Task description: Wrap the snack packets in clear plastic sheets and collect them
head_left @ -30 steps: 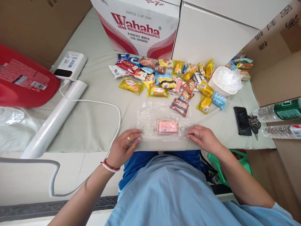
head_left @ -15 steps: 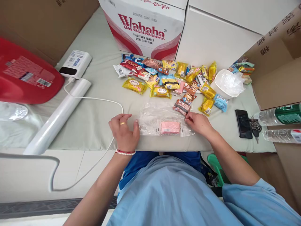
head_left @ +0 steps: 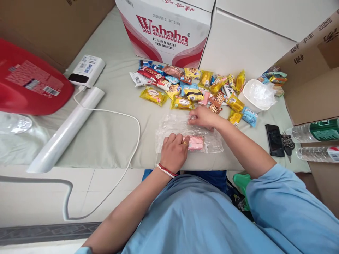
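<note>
A pink wrapped snack packet (head_left: 196,143) lies on a clear plastic bag (head_left: 169,125) spread near the table's front edge. My left hand (head_left: 174,150) has its fingers curled over the packet's left end, with the thumb on it. Just behind the packet, my right hand (head_left: 203,117) is closed, its fingertips pinching crinkled clear plastic at the back of the bag. A brown snack packet beneath the right hand is mostly hidden. Beyond the hands lies a pile of wrapped snacks, among them a yellow packet (head_left: 182,103).
A white bowl (head_left: 251,102) holding crumpled plastic stands at the right, near a black phone (head_left: 274,140), keys and plastic bottles (head_left: 315,129). On the left are a white power bank (head_left: 87,70) with a cable, a white roll (head_left: 66,130) and a red container (head_left: 34,81). A Wahaha carton (head_left: 164,35) stands behind.
My left hand has moved right onto the pink packet and curled. My right hand has moved left and away from me, from the bag's right edge to its back edge.
</note>
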`<move>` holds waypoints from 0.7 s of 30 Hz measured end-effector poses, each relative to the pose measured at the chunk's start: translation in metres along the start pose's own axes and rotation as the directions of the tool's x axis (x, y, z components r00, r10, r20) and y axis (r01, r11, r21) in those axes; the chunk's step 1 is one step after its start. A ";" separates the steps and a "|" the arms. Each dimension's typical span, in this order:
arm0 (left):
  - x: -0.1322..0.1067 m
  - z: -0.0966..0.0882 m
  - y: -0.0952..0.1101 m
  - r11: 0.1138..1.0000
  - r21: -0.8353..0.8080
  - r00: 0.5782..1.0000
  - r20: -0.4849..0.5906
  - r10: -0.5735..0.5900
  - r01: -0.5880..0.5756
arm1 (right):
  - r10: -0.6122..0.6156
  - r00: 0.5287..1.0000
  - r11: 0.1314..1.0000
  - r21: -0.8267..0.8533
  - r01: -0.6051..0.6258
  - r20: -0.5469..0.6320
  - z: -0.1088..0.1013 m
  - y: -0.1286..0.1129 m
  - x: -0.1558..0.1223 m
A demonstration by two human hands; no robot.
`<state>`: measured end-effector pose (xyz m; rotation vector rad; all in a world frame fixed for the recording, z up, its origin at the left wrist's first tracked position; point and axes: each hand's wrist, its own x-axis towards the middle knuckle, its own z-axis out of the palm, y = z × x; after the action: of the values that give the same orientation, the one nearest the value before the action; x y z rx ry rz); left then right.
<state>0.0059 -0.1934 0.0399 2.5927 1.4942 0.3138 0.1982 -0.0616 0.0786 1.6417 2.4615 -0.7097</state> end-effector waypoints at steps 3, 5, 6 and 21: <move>-0.002 0.000 0.000 1.000 -0.022 0.999 0.032 -0.010 0.011 | -0.125 0.992 0.987 0.100 0.128 -0.031 -0.007 -0.004 -0.011; -0.003 0.000 0.000 0.999 -0.044 1.000 0.025 -0.012 0.013 | -0.230 0.969 0.968 0.082 0.238 -0.092 -0.006 -0.011 -0.032; -0.004 0.001 0.000 0.998 -0.053 1.000 0.014 -0.014 0.014 | -0.271 0.957 0.960 0.038 0.276 -0.103 -0.002 -0.016 -0.046; -0.044 -0.006 -0.050 0.780 -0.586 0.775 -0.382 -0.504 0.219 | -0.285 0.958 0.934 -0.227 0.277 -0.004 0.083 -0.039 -0.128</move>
<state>-0.0590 -0.2065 0.0297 1.7932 1.7299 1.2573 0.2024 -0.2175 0.0597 1.2498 2.7182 -0.4083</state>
